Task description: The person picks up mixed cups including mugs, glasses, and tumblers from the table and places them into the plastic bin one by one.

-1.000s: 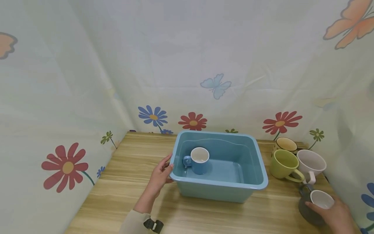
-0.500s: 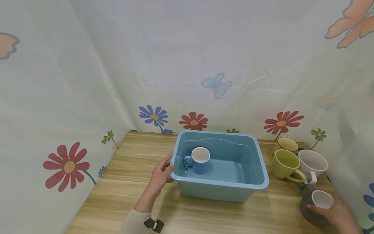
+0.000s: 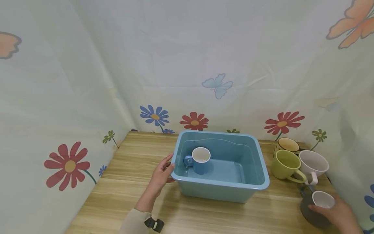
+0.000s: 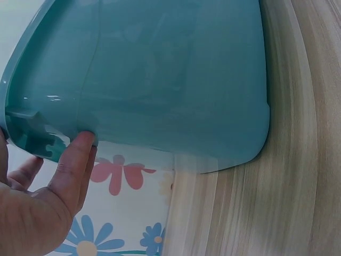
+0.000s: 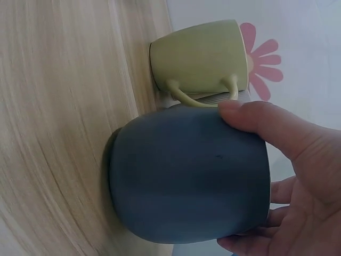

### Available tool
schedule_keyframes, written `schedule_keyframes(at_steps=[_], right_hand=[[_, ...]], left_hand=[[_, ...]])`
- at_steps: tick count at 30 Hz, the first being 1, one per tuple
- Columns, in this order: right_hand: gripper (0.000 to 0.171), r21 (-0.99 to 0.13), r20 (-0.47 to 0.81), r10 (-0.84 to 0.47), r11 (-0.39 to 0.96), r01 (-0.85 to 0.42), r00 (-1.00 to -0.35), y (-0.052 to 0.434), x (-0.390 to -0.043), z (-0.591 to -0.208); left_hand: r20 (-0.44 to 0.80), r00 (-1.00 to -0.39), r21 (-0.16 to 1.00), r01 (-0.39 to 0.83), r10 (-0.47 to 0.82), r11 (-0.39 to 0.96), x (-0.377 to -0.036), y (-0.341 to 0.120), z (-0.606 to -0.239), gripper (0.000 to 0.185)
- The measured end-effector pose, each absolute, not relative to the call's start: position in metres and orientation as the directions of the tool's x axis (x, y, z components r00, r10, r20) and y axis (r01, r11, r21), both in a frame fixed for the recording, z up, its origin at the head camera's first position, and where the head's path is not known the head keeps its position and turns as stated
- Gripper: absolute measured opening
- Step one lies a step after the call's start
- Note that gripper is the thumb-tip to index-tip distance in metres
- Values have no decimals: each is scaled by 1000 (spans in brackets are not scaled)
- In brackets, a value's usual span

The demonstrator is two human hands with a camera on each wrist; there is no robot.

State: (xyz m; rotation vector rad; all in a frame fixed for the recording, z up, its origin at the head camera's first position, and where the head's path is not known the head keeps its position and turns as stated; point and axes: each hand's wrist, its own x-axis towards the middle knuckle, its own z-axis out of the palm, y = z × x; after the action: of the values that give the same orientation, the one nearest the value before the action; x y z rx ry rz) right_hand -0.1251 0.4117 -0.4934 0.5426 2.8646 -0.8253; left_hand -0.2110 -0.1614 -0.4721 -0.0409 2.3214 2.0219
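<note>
My left hand (image 3: 160, 174) grips the left rim of a light blue plastic bin (image 3: 213, 191), thumb at the rim and fingers against the outer wall. In the left wrist view, fingertips (image 4: 82, 140) touch the bin's side under the rim. Inside the bin, toward its left end, a blue mug (image 3: 200, 165) stands upright with its handle to the left. At the far right, my right hand (image 3: 336, 211) holds a dark grey mug (image 3: 311, 211) around its upper body, thumb on the near side. The right wrist view shows the grey mug (image 5: 192, 176) upright, its base at the tabletop.
Behind the grey mug stand a green mug (image 3: 284, 165), a pale pinkish mug (image 3: 314, 162) and a yellow mug (image 3: 287, 144), close together. The wooden table (image 3: 128, 162) meets a flower-printed curtain (image 3: 233, 97) at the back and sides.
The head view has shifted very slightly. Both hands keep their holds on the bin and the grey mug, with no other visible movement.
</note>
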Motion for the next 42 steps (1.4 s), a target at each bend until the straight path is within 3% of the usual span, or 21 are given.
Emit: schedule_keyframes(at_steps=[14,21,28,42], right_hand=[[101,-452,-189,327,808,378,-926,406,-123,-478],[84,-468,-102,243,844,262,-965,397,-124,-451],[84,-435,26,197,885,166,-980,389,-132,-421],[85,-431,38,150,894,120,-988,381,-149,-374]], left_hand=[[-60,-998,989,-57,23,138,-211,-161,-473,53],[-67,-997,989,-63,26,133,-211,-162,-473,52],[-72,-997,989,-69,19,129,-214,-162,-475,53],[-72,-997,989,-69,12,130,-215,-161,-474,52]])
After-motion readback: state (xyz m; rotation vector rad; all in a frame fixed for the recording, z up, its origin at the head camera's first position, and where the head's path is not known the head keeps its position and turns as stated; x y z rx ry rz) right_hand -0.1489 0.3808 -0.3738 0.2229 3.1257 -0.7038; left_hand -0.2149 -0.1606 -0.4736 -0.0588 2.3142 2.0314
